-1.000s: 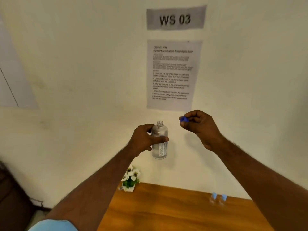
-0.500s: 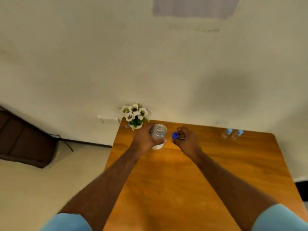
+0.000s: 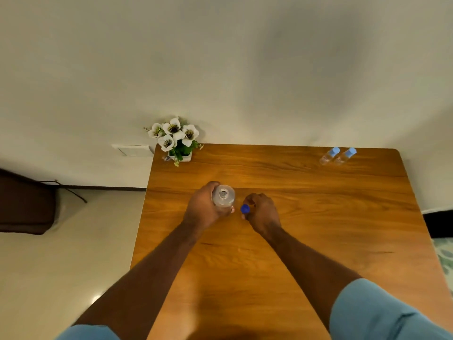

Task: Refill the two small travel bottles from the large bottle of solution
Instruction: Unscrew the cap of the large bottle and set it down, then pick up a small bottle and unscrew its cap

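Note:
My left hand (image 3: 202, 209) is wrapped around the large clear bottle (image 3: 223, 197), which is upright, seen from above, its mouth uncapped. Just to its right, my right hand (image 3: 262, 213) pinches the bottle's blue cap (image 3: 245, 209) between its fingertips. Two small travel bottles (image 3: 330, 155) (image 3: 345, 155) with light blue caps stand side by side at the far right of the wooden table (image 3: 318, 217), well away from both hands.
A small white pot of white flowers (image 3: 176, 139) stands at the table's far left corner against the wall. A dark piece of furniture (image 3: 24, 204) sits on the floor to the left. A wall plate (image 3: 132, 150) is behind the table.
The view has tilted down from the wall to the table. Both hands, with bottle and cap, now sit low over the tabletop's middle rather than raised before the wall.

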The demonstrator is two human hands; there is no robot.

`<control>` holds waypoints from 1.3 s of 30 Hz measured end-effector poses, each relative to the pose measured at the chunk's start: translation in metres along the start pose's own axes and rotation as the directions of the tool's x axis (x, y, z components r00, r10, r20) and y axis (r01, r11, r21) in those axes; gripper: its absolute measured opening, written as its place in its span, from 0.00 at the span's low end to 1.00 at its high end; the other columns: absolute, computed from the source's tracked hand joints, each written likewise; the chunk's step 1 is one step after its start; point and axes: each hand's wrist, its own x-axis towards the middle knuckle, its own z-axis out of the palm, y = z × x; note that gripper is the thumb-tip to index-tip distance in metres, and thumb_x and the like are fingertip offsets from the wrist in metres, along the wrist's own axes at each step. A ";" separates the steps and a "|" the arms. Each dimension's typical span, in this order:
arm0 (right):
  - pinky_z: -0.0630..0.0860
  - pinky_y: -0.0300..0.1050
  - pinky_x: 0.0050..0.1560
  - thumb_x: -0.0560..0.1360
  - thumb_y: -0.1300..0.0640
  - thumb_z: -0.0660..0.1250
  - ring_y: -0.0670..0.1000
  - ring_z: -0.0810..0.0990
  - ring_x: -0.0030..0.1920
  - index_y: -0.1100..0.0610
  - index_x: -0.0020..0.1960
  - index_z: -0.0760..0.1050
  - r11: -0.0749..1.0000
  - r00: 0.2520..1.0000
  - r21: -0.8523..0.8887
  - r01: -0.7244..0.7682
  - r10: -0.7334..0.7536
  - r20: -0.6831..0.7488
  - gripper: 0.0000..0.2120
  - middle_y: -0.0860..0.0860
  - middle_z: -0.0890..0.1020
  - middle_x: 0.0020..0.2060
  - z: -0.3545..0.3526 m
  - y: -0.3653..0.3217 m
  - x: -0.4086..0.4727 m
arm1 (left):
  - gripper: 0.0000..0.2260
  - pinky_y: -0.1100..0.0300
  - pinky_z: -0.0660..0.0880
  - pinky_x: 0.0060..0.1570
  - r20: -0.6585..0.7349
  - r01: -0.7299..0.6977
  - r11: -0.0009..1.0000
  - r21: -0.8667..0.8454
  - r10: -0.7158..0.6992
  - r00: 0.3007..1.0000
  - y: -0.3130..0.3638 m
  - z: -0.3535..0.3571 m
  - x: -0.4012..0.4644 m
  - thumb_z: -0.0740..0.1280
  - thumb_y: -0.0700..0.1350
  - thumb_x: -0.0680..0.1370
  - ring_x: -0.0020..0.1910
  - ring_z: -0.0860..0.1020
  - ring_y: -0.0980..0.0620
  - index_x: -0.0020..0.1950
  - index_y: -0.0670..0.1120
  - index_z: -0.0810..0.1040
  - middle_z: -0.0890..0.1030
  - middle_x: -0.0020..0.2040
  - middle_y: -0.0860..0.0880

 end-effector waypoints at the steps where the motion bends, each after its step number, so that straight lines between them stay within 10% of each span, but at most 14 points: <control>1: 0.73 0.46 0.49 0.64 0.59 0.79 0.58 0.77 0.54 0.53 0.54 0.79 1.000 1.000 -0.009 -0.003 0.003 -0.003 0.20 0.54 0.80 0.53 0.001 0.000 0.001 | 0.34 0.55 0.80 0.52 0.006 0.009 1.000 0.007 -0.009 1.000 -0.001 0.000 0.000 0.85 0.49 0.64 0.54 0.80 0.50 0.66 0.46 0.76 0.81 0.56 0.50; 20: 0.73 0.51 0.62 0.69 0.56 0.76 0.57 0.71 0.66 0.49 0.71 0.68 0.996 1.000 -0.082 -0.027 0.026 -0.009 0.33 0.54 0.72 0.66 -0.001 0.013 0.009 | 0.51 0.48 0.77 0.65 0.077 -0.093 0.992 0.087 0.086 0.993 0.013 -0.005 0.002 0.81 0.63 0.62 0.72 0.70 0.50 0.79 0.55 0.62 0.69 0.77 0.52; 32: 0.80 0.49 0.53 0.75 0.58 0.73 0.49 0.75 0.59 0.47 0.70 0.69 0.992 0.945 0.090 -0.084 0.108 -0.309 0.26 0.48 0.75 0.61 -0.105 0.049 -0.014 | 0.43 0.60 0.68 0.63 0.060 -0.375 0.922 0.095 0.371 0.927 0.129 0.022 0.028 0.75 0.68 0.67 0.75 0.67 0.53 0.77 0.60 0.62 0.69 0.77 0.54; 39: 0.73 0.40 0.42 0.74 0.54 0.74 0.47 0.76 0.51 0.50 0.68 0.71 0.952 0.868 0.231 -0.199 0.281 -0.410 0.24 0.47 0.77 0.56 -0.170 0.114 0.003 | 0.36 0.53 0.75 0.67 0.128 -0.297 0.954 0.039 0.290 0.948 0.175 0.111 0.073 0.79 0.60 0.69 0.71 0.72 0.50 0.74 0.54 0.71 0.74 0.72 0.51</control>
